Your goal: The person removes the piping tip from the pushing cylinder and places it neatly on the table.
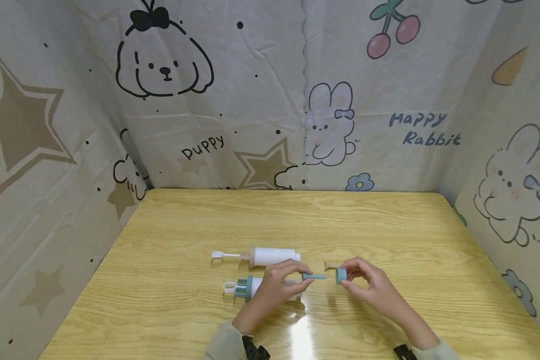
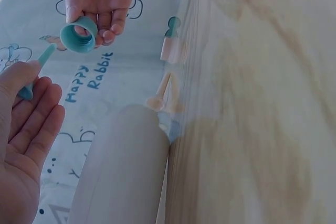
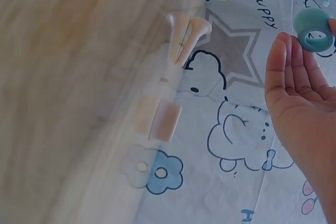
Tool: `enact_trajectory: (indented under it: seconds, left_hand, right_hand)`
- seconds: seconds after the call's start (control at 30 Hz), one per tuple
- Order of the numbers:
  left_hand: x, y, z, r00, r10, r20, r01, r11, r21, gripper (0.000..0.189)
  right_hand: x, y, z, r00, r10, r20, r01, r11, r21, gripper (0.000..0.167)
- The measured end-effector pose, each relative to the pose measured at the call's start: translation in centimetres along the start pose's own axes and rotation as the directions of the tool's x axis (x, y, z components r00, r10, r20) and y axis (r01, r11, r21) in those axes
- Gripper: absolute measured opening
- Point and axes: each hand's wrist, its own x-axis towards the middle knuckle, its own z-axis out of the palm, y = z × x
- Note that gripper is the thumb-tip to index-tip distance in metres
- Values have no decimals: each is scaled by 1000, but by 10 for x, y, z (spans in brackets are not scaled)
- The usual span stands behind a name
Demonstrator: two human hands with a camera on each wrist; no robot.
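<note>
In the head view my left hand [image 1: 280,286] pinches a slim teal tapered piece [image 1: 316,276] with a flared end, its thin tip aimed right. Facing it, my right hand [image 1: 372,286] holds a teal ring-shaped cap [image 1: 340,276] between thumb and fingers. A small gap separates the tip from the cap. The left wrist view shows the cap's round opening [image 2: 77,36] turned toward the tapered piece [image 2: 48,53]. Partly behind my left hand lies a white cylinder [image 1: 256,287] with a teal collar and a white looped end.
Behind it lies another white cylinder [image 1: 276,256] with a beige collar and a white brush-like tip [image 1: 218,255]. A beige tapered piece [image 3: 190,38] and a short beige cap [image 3: 167,121] rest on the wooden table [image 1: 180,220]. Printed cloth [image 1: 252,115] surrounds the table.
</note>
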Motion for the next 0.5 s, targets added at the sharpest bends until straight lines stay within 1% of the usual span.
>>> enact_trajectory:
  seconds: [0.13, 0.3, 0.43, 0.5]
  left_hand:
    - [2, 2, 7, 1000, -23, 14, 23, 1000, 3, 13]
    - [6, 5, 15, 998, -61, 27, 62, 998, -17, 11]
    - [7, 7, 22, 998, -58, 27, 59, 998, -31, 11]
    - [9, 7, 25, 998, -51, 25, 52, 998, -24, 12]
  right_hand:
    - [-4, 1, -5, 1000, 19, -5, -19, 1000, -10, 26]
    - [-9, 3, -11, 999, 30, -20, -30, 999, -21, 27]
    - [-13, 4, -15, 998, 51, -36, -53, 998, -35, 28]
    - [-15, 5, -18, 997, 64, -45, -66, 997, -47, 28]
